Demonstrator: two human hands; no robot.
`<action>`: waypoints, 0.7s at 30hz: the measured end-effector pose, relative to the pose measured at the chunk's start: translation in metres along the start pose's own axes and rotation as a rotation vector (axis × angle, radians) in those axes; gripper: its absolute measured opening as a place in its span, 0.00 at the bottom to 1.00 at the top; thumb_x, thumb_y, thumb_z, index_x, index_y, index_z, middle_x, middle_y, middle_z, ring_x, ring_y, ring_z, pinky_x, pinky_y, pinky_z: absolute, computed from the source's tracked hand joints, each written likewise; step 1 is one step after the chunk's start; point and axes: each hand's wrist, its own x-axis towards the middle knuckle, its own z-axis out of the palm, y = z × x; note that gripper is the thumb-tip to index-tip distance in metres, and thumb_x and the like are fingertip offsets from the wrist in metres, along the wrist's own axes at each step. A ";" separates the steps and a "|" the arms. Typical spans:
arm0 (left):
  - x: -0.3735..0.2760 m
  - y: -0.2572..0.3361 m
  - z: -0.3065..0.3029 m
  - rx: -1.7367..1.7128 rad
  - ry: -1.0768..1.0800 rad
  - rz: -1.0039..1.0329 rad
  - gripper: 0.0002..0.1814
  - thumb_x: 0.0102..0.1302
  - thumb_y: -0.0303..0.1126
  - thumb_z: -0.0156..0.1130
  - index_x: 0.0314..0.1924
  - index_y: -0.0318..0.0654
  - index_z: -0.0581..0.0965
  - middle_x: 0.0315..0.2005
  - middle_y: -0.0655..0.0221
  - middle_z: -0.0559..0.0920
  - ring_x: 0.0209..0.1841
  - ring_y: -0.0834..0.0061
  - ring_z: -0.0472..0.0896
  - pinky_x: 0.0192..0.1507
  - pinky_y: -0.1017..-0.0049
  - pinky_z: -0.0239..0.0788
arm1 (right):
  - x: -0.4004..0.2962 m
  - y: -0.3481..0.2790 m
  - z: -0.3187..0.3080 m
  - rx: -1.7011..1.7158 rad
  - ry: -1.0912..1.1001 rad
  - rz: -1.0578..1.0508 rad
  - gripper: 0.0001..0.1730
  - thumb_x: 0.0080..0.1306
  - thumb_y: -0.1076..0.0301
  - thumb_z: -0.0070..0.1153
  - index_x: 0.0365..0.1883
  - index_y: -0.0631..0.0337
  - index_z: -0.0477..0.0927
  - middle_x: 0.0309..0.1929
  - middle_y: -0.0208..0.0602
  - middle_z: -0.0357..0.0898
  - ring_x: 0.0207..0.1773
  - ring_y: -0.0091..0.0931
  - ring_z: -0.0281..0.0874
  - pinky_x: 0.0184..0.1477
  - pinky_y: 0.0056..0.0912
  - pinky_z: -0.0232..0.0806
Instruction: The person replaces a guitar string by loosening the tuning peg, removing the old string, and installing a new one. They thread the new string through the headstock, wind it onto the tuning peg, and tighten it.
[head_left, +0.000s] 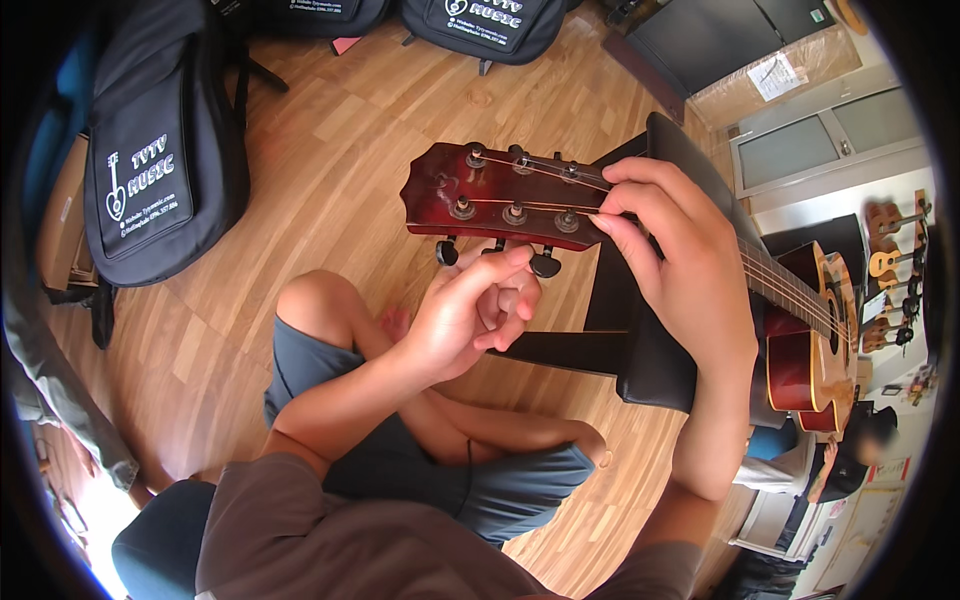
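Observation:
A dark red guitar headstock (491, 184) lies sideways in front of me, with string posts on its face and black tuning pegs (545, 264) along its near edge. My left hand (476, 307) is beneath that edge, thumb and curled fingers around the middle peg, which is mostly hidden. At the nut end, my right hand (679, 247) has thumb and index fingertips pinched on a string (551, 204); its other fingers arch over the neck. Beyond the right wrist, the fretboard (784, 289) runs to the acoustic guitar's body (810, 367).
A black padded bench (652, 367) is under the neck. Black gig bags (169, 90) bearing writing stand left and at the back. Ukuleles (885, 262) hang at far right, near another person (840, 469). My bent legs (442, 427) are below my hands, over the wooden floor (345, 165).

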 end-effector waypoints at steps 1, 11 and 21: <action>0.004 -0.005 -0.015 -0.108 -0.139 -0.011 0.13 0.78 0.46 0.55 0.44 0.45 0.75 0.20 0.75 0.72 0.14 0.82 0.64 0.16 0.81 0.48 | 0.001 -0.001 -0.001 -0.019 0.003 -0.010 0.08 0.64 0.72 0.67 0.37 0.62 0.80 0.46 0.36 0.82 0.44 0.38 0.82 0.44 0.40 0.74; 0.033 -0.039 -0.041 -0.634 -0.824 -0.043 0.26 0.80 0.64 0.43 0.53 0.53 0.75 0.28 0.80 0.73 0.25 0.82 0.68 0.32 0.77 0.58 | 0.002 -0.001 -0.001 0.026 0.038 0.003 0.09 0.63 0.72 0.68 0.37 0.63 0.80 0.44 0.36 0.82 0.43 0.38 0.82 0.44 0.41 0.74; 0.017 -0.007 -0.030 -0.013 -0.240 0.082 0.16 0.78 0.44 0.56 0.32 0.46 0.74 0.20 0.75 0.70 0.18 0.83 0.67 0.17 0.83 0.51 | 0.000 -0.001 0.000 0.022 0.037 -0.005 0.09 0.63 0.72 0.68 0.38 0.62 0.80 0.44 0.36 0.82 0.43 0.38 0.82 0.45 0.41 0.74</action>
